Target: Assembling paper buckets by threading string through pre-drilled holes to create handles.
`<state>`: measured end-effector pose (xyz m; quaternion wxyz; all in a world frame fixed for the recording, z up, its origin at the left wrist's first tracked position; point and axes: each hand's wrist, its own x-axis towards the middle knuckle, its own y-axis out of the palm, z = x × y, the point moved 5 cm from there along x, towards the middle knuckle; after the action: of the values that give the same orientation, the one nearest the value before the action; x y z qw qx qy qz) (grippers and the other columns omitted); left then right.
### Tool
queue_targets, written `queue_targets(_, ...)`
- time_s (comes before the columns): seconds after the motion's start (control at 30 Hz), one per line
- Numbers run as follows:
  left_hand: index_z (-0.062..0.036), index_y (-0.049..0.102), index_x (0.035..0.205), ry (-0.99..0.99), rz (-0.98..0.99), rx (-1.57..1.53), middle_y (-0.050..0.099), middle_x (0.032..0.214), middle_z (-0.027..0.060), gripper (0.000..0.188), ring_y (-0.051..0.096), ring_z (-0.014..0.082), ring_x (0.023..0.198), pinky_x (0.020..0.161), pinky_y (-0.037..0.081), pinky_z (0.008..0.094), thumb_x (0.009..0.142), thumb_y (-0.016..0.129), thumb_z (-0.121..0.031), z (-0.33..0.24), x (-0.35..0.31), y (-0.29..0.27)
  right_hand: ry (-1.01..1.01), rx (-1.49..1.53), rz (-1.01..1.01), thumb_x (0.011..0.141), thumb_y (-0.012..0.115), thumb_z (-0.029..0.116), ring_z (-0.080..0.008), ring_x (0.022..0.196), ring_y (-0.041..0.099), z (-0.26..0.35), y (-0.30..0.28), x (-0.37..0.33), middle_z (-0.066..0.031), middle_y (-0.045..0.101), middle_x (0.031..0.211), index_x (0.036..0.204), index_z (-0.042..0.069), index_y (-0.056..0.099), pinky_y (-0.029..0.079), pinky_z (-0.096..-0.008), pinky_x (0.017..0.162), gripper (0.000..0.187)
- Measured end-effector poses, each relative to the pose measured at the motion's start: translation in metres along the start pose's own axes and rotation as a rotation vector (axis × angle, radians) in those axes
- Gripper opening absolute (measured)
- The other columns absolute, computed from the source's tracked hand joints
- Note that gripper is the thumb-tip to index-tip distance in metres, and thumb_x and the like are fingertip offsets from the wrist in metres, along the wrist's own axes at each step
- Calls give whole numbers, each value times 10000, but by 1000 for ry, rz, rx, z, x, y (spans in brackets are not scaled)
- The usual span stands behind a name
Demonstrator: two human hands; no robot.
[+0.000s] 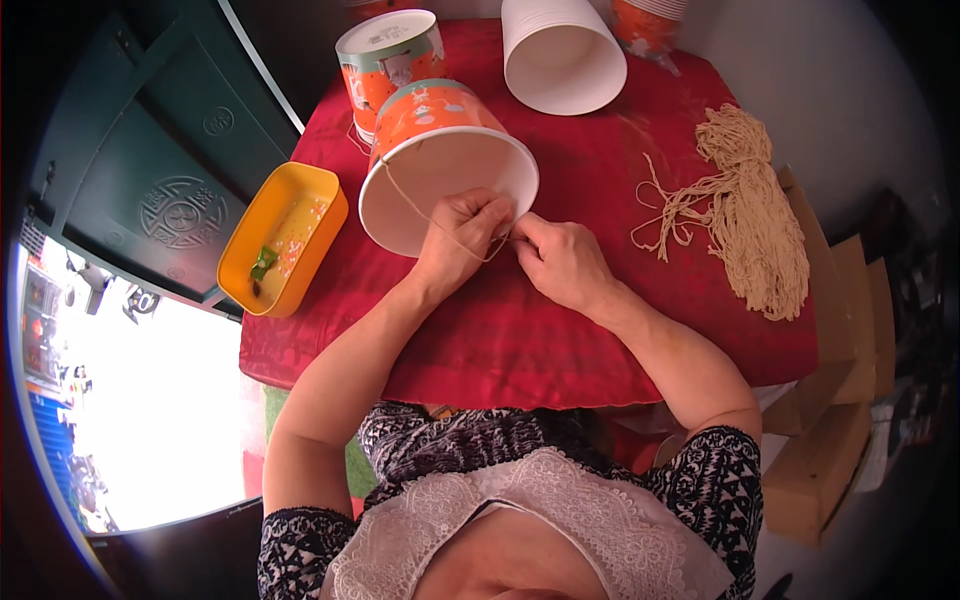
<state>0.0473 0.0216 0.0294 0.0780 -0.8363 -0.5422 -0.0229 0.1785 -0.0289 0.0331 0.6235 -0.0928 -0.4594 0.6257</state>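
A large orange paper bucket [430, 108] with a green base band lies tilted on the red-covered table, its white mouth facing me. A thin beige cord [412, 203] runs from the left of its rim in a loose loop across the opening. My left hand [462, 238] reaches into the mouth near the lower right rim, fingers closed in a pinch on the cord. Beside it, just outside the rim, my right hand [562, 262] is closed too, thumb and forefinger pinched at the cord. The fingertips nearly meet and partly hide the cord there.
Behind stands an upside-down stack of matching orange buckets [392, 68]. White nested buckets [565, 62] lie at the back. A bundle of beige cords [757, 220] lies right, a yellow plastic tub [283, 240] with small scraps left. Cardboard boxes [825, 440] stand beyond the table's right edge.
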Motion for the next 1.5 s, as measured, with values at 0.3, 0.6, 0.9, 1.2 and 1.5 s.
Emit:
queue_targets(0.3, -19, 610, 732, 7, -31, 123, 521, 629, -26, 275, 433, 46, 557, 491, 345, 226, 963, 560, -160, 6, 2, -3, 25, -4, 12, 835, 606, 66, -376, 664, 641, -2, 2, -2, -189, 639, 724, 871, 22, 579, 498, -459, 575, 62)
queue_targets(0.6, 29, 619, 769, 18, -76, 222, 563, 648, -3, 262, 489, 63, 585, 514, 400, 246, 951, 571, -154, 4, -2, -6, -2, -88, 69, 815, 583, 29, -387, 646, 631, 3, 3, 0, -204, 616, 679, 855, 16, 563, 489, -479, 576, 46)
queue_targets(0.9, 27, 632, 839, 231, 91, 420, 632, 742, 57, 89, 552, 100, 685, 619, 470, 289, 867, 611, -55, -9, -4, -6, 128, 61, 11, 865, 585, 107, -388, 709, 648, -8, -1, 0, -187, 650, 723, 840, 20, 592, 499, -498, 634, 91)
queue_targets(1.2, 3, 604, 873, 202, 112, 541, 646, 858, 175, 107, 643, 335, 798, 708, 508, 392, 767, 613, 14, -10, -8, 3, 167, 94, 9, 860, 583, 112, -390, 714, 646, -11, -1, 2, -190, 653, 739, 838, 19, 603, 500, -497, 638, 97)
queue_targets(1.5, 11, 605, 882, 295, 52, 644, 642, 930, 200, 126, 633, 391, 868, 749, 505, 432, 757, 610, 1, -10, -8, 6, 76, 207, -64, 815, 586, 25, -361, 670, 649, -11, -2, 1, -176, 636, 695, 894, 25, 582, 505, -446, 565, 79)
